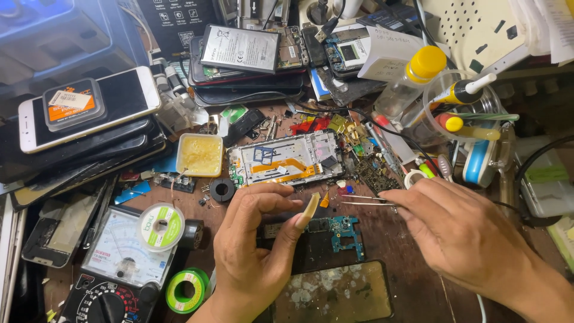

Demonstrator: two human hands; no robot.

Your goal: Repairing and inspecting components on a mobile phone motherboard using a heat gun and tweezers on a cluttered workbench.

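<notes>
The person's left hand (pixel 254 239) is curled over the middle of the cluttered tabletop (pixel 412 281), thumb and forefinger pinched shut on a small pale sliver (pixel 311 205), thin and cream-coloured, that looks like a scrap of tape or a plastic pick; I cannot tell which. The right hand (pixel 460 230) comes in from the right with its grip closed on slim steel tweezers (pixel 362 200), whose two fine points run leftward and end just beside the sliver.

Directly beneath the two hands lies a blue-green circuit board (pixel 344 230), narrow and studded with dark chips, resting on a dark mat. Just beyond it sits an opened phone frame (pixel 287 158), silvery metal with an orange ribbon cable running along it.

To do this well, I would judge the tweezer points need to meet the sliver at its very edge, with the pinching hand kept steady and low, since a piece this thin would bend or flick away easily.

Left of the frame is a square tub of yellow flux paste (pixel 199 154), grainy and glossy. Near left, a solder spool (pixel 160 226) rests on an analogue multimeter (pixel 116 263). Far left, a stack of phones (pixel 89 128) shows smooth glass faces. Far right, a clear bottle with a yellow cap (pixel 412 81) stands.
</notes>
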